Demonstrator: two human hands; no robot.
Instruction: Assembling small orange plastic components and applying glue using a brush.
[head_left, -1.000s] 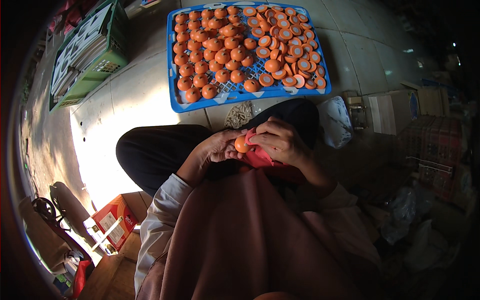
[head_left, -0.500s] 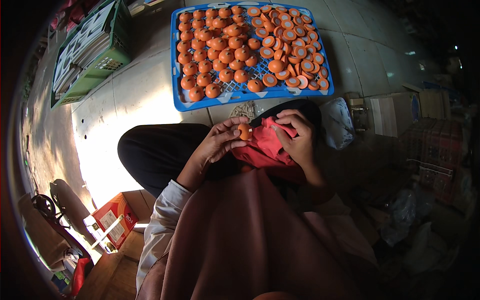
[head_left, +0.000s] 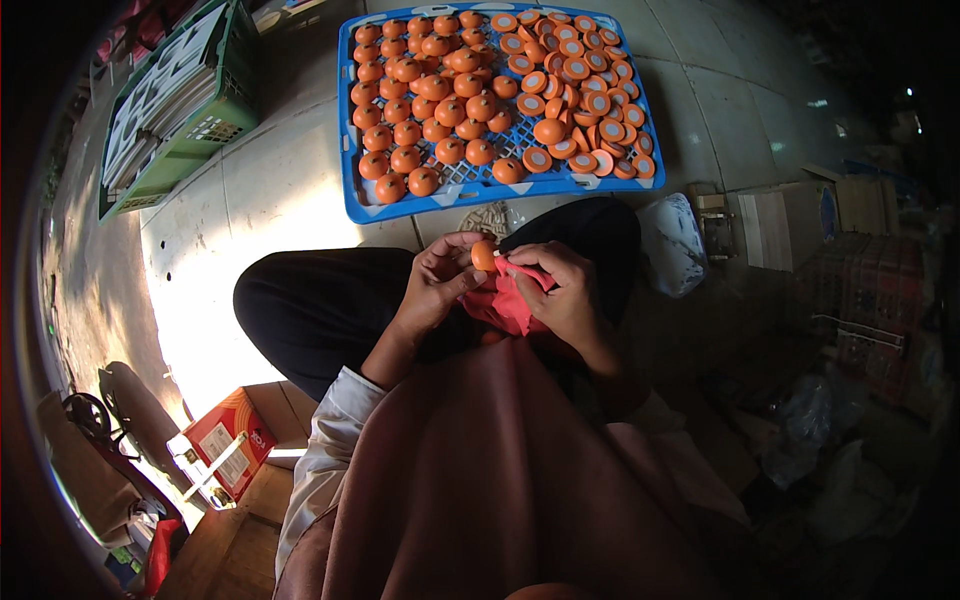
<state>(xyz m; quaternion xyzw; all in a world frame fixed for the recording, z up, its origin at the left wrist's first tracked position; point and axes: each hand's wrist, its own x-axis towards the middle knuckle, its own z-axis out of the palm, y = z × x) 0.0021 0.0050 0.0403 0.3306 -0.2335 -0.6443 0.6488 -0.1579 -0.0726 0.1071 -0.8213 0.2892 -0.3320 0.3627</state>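
Note:
Between the thumb and fingers of my left hand (head_left: pixel 436 280) is a small round orange piece (head_left: pixel 483 256), held above my lap. A short pale stub sticks out of its right side. My right hand (head_left: pixel 568 292) is closed on a red cloth (head_left: pixel 510 304), its fingertips pinching the cloth right beside the stub. Whether the fingertips touch the stub is hard to tell. The rest of the cloth hangs into my lap, and part of another orange piece (head_left: pixel 491 338) shows below it.
Ahead lies a blue mesh tray (head_left: pixel 425 207). Domed orange pieces (head_left: pixel 423 181) fill its left, orange discs with pale centres (head_left: pixel 536 159) its right. A bag of small pale pegs (head_left: pixel 487 218) sits before it. A green crate (head_left: pixel 180 150) stands left, a red box (head_left: pixel 232 445) lower left, a wooden block (head_left: pixel 770 232) right.
My right hand has moved left with the red cloth, up to the orange piece. The cloth is now bunched closer under my fingers. My left hand has stayed nearly in place.

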